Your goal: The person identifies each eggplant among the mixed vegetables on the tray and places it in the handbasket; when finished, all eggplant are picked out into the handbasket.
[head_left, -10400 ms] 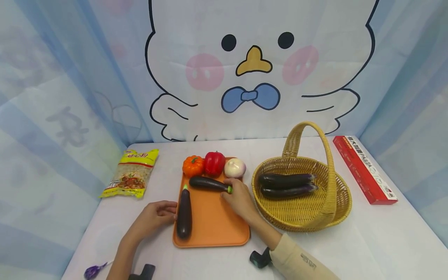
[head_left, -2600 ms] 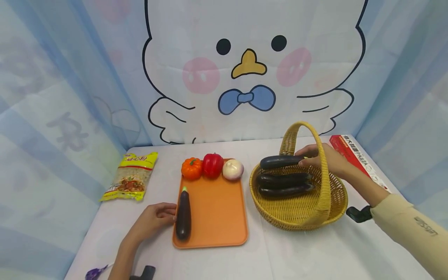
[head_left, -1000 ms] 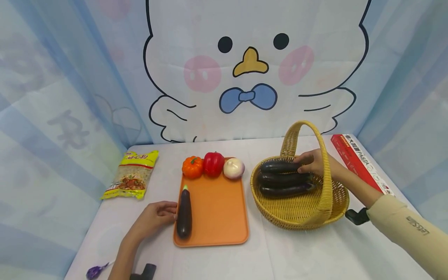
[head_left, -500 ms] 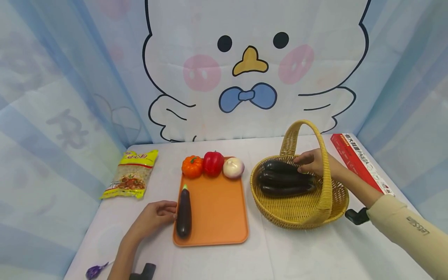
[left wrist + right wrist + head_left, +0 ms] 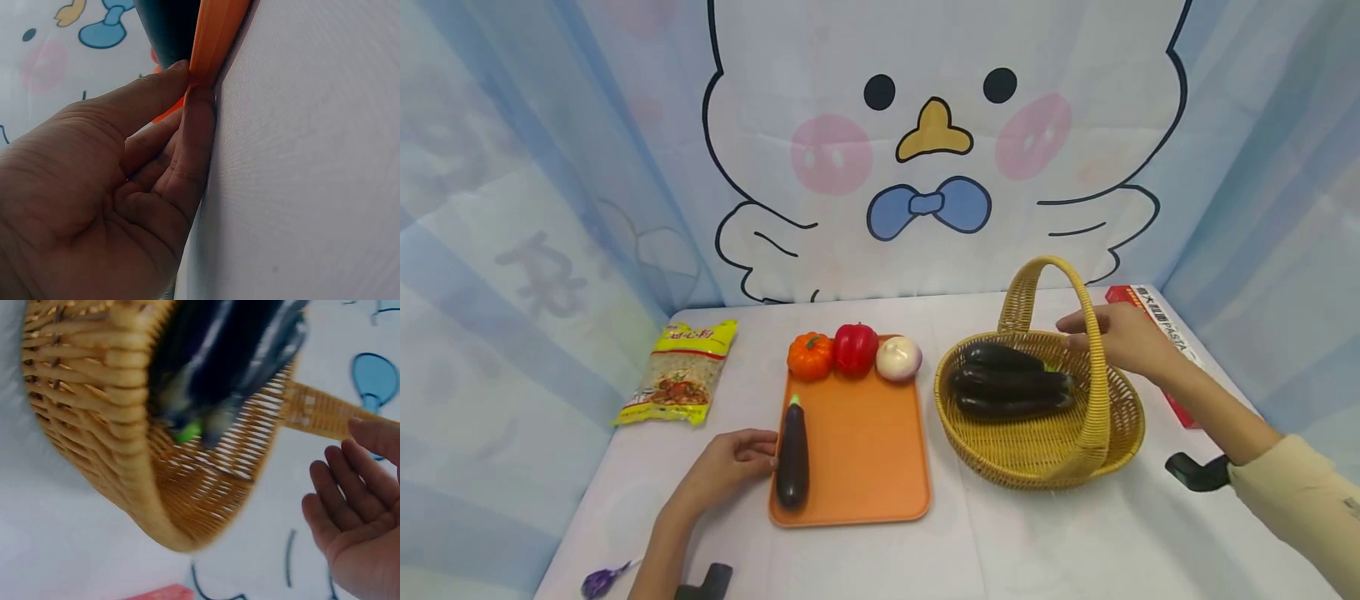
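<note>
My left hand (image 5: 734,467) pinches the left rim of the orange tray (image 5: 868,450); the left wrist view shows thumb and fingers on either side of that rim (image 5: 215,44). One dark eggplant (image 5: 793,457) lies along the tray's left side. My right hand (image 5: 1123,335) is over the right back of the wicker basket (image 5: 1037,475), behind its handle, fingers loosely extended and holding nothing. Several eggplants (image 5: 1011,385) lie side by side in the basket's back left; a green stem end (image 5: 187,432) shows in the right wrist view.
An orange pumpkin (image 5: 810,357), a red bell pepper (image 5: 855,350) and a white-purple onion (image 5: 898,358) line the tray's back edge. A yellow food bag (image 5: 681,373) lies left, a red pasta box (image 5: 1180,408) right, partly behind my arm. A purple-wrapped lollipop (image 5: 601,582) lies front left.
My right hand took an eggplant from the tray, laid it in the basket beside the others, let go and moved up and right. My left hand stays at the tray's rim.
</note>
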A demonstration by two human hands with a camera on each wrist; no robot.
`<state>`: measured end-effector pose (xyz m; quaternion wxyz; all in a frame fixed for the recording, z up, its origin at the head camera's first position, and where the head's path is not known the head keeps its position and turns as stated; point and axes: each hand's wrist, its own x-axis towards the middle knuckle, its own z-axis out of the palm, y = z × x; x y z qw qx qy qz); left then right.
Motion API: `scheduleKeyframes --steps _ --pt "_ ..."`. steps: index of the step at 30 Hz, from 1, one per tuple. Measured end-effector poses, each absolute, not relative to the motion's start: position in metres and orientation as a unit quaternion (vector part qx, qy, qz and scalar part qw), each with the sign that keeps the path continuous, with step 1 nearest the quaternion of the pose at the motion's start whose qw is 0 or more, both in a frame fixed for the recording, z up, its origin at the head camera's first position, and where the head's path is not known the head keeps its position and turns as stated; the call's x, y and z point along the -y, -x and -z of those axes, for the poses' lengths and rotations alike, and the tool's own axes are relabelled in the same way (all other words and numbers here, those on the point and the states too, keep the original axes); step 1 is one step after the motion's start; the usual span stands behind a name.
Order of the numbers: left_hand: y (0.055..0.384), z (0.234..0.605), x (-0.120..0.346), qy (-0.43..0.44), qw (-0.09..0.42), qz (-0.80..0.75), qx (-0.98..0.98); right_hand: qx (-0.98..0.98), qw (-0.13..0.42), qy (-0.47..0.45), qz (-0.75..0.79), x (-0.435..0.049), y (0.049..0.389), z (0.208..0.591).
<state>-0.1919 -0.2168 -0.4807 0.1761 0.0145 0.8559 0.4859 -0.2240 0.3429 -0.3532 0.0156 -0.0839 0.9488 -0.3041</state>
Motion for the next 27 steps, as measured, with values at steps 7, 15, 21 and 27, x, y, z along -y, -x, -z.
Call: scheduleKeyframes --steps 7,15,21,27 --pt "0.190 0.479 0.216 -0.008 0.179 -0.488 -0.854 -0.946 -0.045 -0.002 0.320 -0.354 0.175 0.320" --pt "0.191 0.480 0.218 -0.018 0.176 -0.489 -0.854 -0.898 -0.173 -0.055 0.402 -0.339 0.114 0.295" --pt "0.192 0.481 0.219 -0.033 0.171 -0.495 -0.852 -0.835 -0.230 0.052 0.496 -0.301 0.074 0.288" --pt "0.192 0.483 0.220 -0.041 0.169 -0.497 -0.850 -0.827 -0.209 0.144 0.501 -0.252 0.053 0.280"
